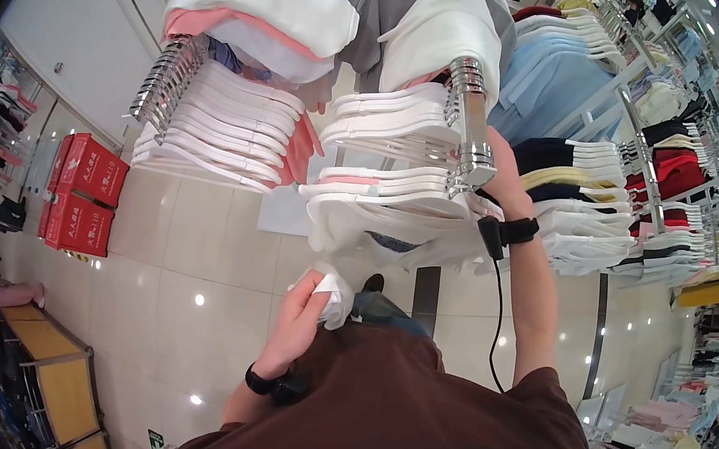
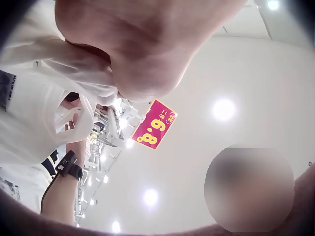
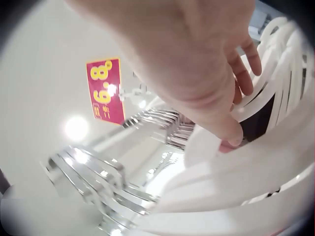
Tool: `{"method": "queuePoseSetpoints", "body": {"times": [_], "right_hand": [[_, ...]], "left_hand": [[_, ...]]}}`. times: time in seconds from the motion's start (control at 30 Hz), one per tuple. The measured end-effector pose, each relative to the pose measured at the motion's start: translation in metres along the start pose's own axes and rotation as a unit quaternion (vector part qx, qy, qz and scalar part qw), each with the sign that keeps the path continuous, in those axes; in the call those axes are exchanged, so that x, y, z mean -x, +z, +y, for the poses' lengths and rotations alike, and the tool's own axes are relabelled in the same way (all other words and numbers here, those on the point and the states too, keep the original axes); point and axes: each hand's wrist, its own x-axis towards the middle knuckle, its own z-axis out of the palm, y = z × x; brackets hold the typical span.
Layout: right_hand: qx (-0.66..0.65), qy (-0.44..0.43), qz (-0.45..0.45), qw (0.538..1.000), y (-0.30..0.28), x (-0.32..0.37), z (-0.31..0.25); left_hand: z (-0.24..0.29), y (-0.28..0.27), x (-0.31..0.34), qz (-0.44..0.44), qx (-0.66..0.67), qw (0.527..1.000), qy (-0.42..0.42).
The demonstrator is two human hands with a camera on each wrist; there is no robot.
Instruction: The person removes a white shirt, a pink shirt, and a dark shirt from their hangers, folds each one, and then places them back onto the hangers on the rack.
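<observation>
My left hand [image 1: 298, 320] grips a bunched white cloth [image 1: 337, 301] in front of the brown shirt, below the rail's near end. In the left wrist view, the white cloth [image 2: 74, 69] folds around that hand's fingers. My right hand [image 1: 504, 184] is beside the chrome rail end, at the front white hangers [image 1: 383, 182]. Seen from the right wrist, the right hand [image 3: 197, 64] reaches over the white hangers [image 3: 280, 83], its fingers spread down among them and its thumb apart. White garments [image 1: 359, 224] hang from the front hangers.
A second rail [image 1: 166, 80] of white hangers stands to the left. Blue, navy and yellow clothes [image 1: 554, 172] hang to the right. Red boxes [image 1: 85, 191] stand on the tiled floor [image 1: 195, 249]. A red price sign [image 3: 106, 91] is above the rail. A black cable [image 1: 497, 322] trails from the right wrist.
</observation>
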Motion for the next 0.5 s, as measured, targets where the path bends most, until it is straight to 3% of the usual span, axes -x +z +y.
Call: {"method": "queuePoseSetpoints", "body": {"times": [0.17,0.27,0.37,0.5], "right_hand": [[-0.037,0.036,-0.001,0.999,-0.001,0.005,-0.005],[-0.069,0.056,0.063,0.994,-0.007,0.021,-0.015],[-0.007,0.084,0.092,0.992,-0.023,0.029,-0.023],[0.014,0.178,0.177,0.968,-0.070,0.040,-0.048]], "left_hand": [[-0.012,-0.014,0.006,0.052,0.111,0.991,-0.049],[-0.009,-0.020,0.004,0.074,0.162,0.982,-0.058],[-0.007,-0.025,-0.001,0.068,0.184,0.979,-0.056],[0.003,-0.023,-0.006,0.043,0.180,0.981,-0.058]]}}
